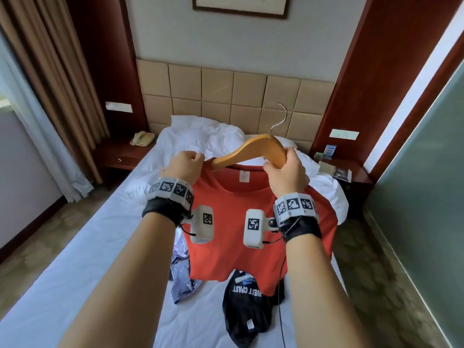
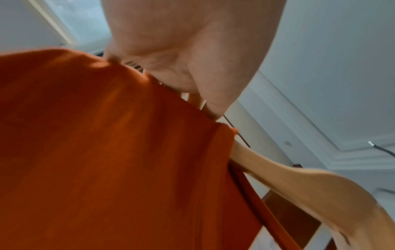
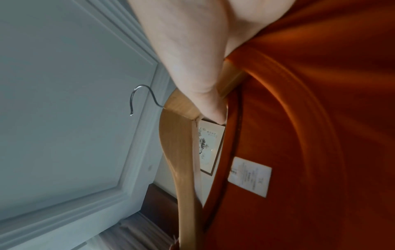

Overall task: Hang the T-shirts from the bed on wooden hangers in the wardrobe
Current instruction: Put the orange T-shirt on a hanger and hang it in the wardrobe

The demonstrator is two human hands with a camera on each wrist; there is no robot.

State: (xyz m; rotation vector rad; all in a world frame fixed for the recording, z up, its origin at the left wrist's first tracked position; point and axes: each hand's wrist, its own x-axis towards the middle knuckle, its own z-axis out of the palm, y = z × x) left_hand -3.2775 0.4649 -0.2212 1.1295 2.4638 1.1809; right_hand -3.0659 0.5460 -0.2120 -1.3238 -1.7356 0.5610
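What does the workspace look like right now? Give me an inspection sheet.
Surface: bed, white sheet, rumpled duvet at the head.
Job's things: orange T-shirt held up; wooden hanger, one arm inside the collar; black T-shirt and a blue garment lying on the bed.
Clutter: nothing seen on the bed.
Grips: left hand pinches the shirt's shoulder; right hand holds the hanger.
Cables: black lead hanging from the right wrist unit.
Surroundings: padded headboard, telephone on the nightstand, curtains; wardrobe not in view.
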